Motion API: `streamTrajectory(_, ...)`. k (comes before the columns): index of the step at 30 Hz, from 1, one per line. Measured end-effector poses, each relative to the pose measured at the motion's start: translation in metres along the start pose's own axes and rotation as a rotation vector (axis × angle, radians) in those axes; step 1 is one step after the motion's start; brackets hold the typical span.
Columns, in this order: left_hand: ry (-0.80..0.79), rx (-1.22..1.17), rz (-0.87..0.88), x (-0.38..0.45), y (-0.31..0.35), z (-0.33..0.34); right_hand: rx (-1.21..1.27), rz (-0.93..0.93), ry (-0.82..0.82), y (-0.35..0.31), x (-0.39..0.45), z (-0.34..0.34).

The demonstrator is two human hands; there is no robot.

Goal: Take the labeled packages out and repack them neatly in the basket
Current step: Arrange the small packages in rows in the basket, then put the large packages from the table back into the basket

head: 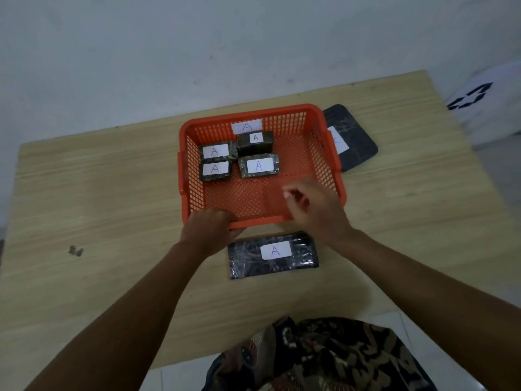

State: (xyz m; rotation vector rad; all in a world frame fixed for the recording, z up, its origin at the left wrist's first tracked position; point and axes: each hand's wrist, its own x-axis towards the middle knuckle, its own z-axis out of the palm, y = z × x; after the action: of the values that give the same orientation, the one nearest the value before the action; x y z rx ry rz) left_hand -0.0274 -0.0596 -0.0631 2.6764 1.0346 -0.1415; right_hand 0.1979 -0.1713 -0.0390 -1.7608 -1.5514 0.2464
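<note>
An orange plastic basket (327, 165) stands on the wooden table, with a white "A" label on its far wall. Inside, at the far left, lie several small dark packages with "A" labels: two side by side (215, 159), one standing taller (255, 143), one flat (259, 165). A long dark package labelled "A" (273, 253) lies on the table just in front of the basket. A large dark flat package (351, 138) lies behind the basket's right side. My left hand (210, 228) grips the basket's near rim. My right hand (310, 206) hovers over the basket's near right part, fingers loosely curled, holding nothing.
The wooden table (98, 207) runs left and right of the basket. A white bag with a dark recycling mark (485, 100) sits past the table's right far corner. A small dark scrap (76, 251) lies at the left. Patterned clothing shows below the near edge.
</note>
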Motion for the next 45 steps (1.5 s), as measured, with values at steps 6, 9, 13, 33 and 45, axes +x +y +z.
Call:
streamTrajectory(6,0.024,0.046,-0.021,-0.001,0.001,0.003,-0.104,-0.16,-0.228,0.012,-0.061,-0.002)
streamTrajectory(9,0.037,0.081,-0.019,-0.002,0.0,0.004,-0.17,-0.078,-0.464,0.018,-0.068,0.005)
streamTrajectory(13,0.033,0.086,-0.01,-0.002,0.001,0.003,-0.175,0.277,-0.747,0.02,-0.068,0.002)
streamTrajectory(33,0.072,0.042,0.016,-0.006,0.008,-0.006,0.188,0.812,-0.897,-0.002,-0.032,-0.081)
streamTrajectory(45,0.047,-0.003,0.019,-0.005,0.004,-0.004,0.628,0.948,-0.654,-0.017,-0.011,-0.072)
